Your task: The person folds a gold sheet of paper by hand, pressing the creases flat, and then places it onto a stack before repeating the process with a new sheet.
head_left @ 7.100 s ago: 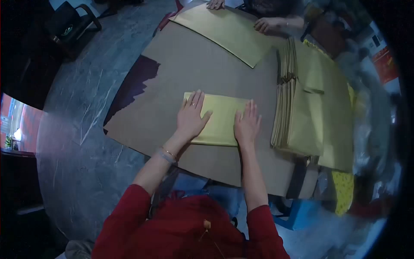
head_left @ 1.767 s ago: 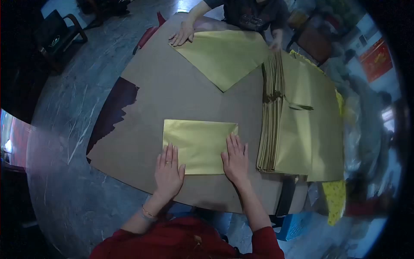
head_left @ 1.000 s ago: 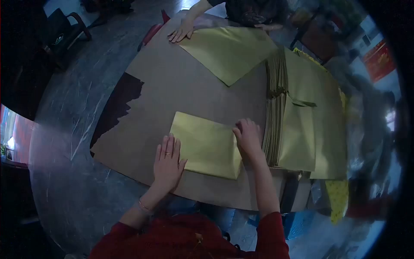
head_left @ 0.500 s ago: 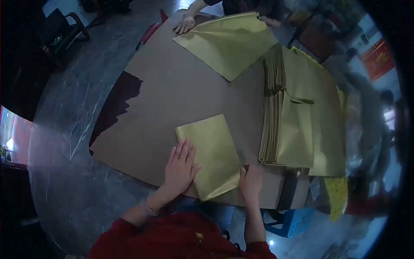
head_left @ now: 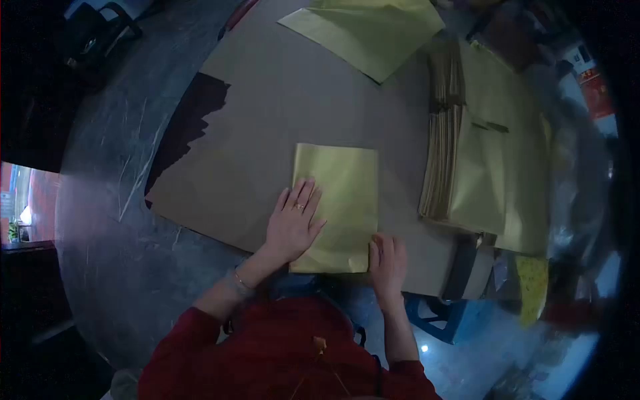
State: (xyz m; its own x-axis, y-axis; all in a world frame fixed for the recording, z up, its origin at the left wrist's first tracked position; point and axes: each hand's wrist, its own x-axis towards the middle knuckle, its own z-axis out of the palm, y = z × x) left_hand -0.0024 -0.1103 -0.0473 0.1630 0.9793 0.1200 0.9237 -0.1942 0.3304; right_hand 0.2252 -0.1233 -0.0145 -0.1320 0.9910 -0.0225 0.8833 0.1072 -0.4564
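A folded gold paper sheet (head_left: 343, 193) lies upright, long side pointing away from me, on the brown cardboard-covered table (head_left: 280, 113). My left hand (head_left: 293, 223) presses flat on its lower left part, fingers spread, a ring on one finger. My right hand (head_left: 388, 261) rests at the sheet's lower right corner by the table's near edge, fingers curled at the paper's edge.
A thick stack of gold sheets (head_left: 480, 160) stands to the right of the folded sheet. A large unfolded gold sheet (head_left: 367, 30) lies at the far side of the table. A dark patch (head_left: 193, 120) marks the table's left edge. Grey marble floor surrounds the table.
The folded sheet has been turned from lying wide to lying lengthwise. My right hand moved from its top right corner to its lower right corner; my left hand slid onto the sheet.
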